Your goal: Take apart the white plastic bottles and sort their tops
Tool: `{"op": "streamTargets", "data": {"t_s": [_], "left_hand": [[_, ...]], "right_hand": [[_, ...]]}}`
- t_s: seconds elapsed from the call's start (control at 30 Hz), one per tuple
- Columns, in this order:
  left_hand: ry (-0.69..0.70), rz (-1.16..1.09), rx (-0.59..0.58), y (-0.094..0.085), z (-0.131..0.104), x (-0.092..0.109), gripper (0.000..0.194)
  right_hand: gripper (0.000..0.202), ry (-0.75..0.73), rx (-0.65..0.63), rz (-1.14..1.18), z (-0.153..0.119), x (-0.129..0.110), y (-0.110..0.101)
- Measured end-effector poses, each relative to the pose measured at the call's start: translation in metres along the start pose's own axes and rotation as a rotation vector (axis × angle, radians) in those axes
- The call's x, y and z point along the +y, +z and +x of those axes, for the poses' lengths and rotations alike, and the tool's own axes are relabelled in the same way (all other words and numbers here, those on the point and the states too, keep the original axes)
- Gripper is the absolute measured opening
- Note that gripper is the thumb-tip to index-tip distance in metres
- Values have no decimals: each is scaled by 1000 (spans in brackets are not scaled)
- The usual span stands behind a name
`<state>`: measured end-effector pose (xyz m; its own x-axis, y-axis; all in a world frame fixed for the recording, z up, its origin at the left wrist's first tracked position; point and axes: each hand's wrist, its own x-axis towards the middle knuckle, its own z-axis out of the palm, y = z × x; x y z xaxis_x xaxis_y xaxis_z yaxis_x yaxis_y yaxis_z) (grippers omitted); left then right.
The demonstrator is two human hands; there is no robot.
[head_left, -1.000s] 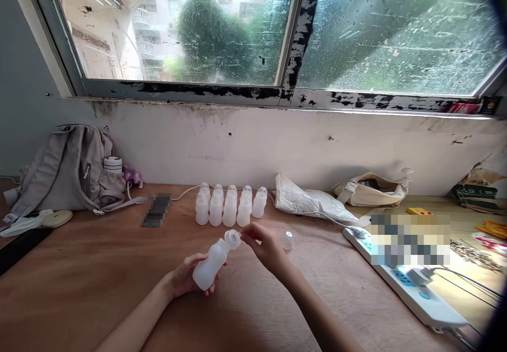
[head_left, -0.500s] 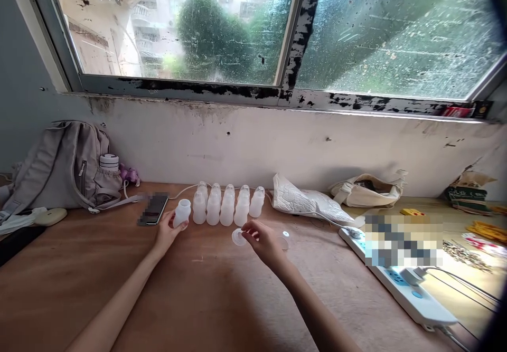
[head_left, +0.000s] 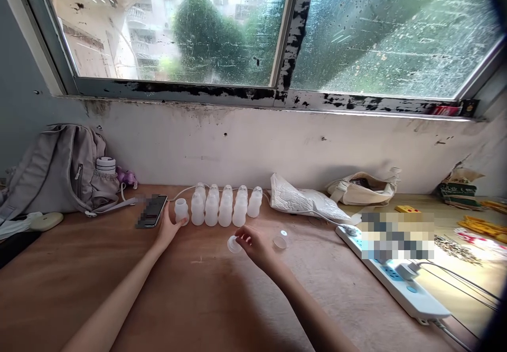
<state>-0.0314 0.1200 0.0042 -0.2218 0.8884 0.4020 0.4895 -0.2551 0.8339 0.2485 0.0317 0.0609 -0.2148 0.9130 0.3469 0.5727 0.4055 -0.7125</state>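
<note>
My left hand [head_left: 169, 230] is wrapped round an open-topped, frosted white bottle [head_left: 181, 208] that stands upright at the left end of a group of similar bottles [head_left: 212, 212]. Those bottles are lined up in short rows, and the ones behind show domed clear tops. Pinched in the fingers of my right hand [head_left: 253, 245] is a clear round lid [head_left: 233, 245], low over the table in front of the bottles. Right of that hand, another clear round lid [head_left: 280, 243] lies on the table, with a small white piece [head_left: 283, 233] at its far edge.
A phone [head_left: 153, 212] lies left of the bottles, near a grey backpack [head_left: 59, 172]. Behind to the right are a white padded pouch [head_left: 301, 201] and a beige bag [head_left: 364, 189]. A long power strip [head_left: 412, 294] with cables runs along the right side.
The bottle in my left hand has gone from tilted to upright beside the row. My right hand has drawn slightly nearer with its lid, uncovering the other lid. The view shifted slightly.
</note>
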Motion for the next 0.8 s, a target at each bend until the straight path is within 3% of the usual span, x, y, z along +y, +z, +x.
{"op": "streamTargets", "data": {"t_s": [0.07,0.1,0.17,0.23,0.3,0.43,0.6,0.8], "left_hand": [[117,11,98,-2,-25,19,50],[207,12,60,-1,-40,29,42],[335,-20,-217,3,-72,49,40],[334,-84,-452,11,-98,63,57],[229,-133,-487,20,-115,70,52],[122,-166,-426,26,-121,67,39],[263,-75,-451,18,-118,61,37],[342,-16,-569,15,-122,60,40]], "right_hand": [[5,15,12,33,0,-2,2],[5,29,18,66,0,-2,5],[8,74,18,180,-1,-2,13],[14,123,6,338,-4,-1,24],[21,164,-1,494,-7,2,37],[27,222,-38,660,-15,6,56],[24,213,-176,619,-24,10,69],[11,205,-132,492,-28,20,79]]}}
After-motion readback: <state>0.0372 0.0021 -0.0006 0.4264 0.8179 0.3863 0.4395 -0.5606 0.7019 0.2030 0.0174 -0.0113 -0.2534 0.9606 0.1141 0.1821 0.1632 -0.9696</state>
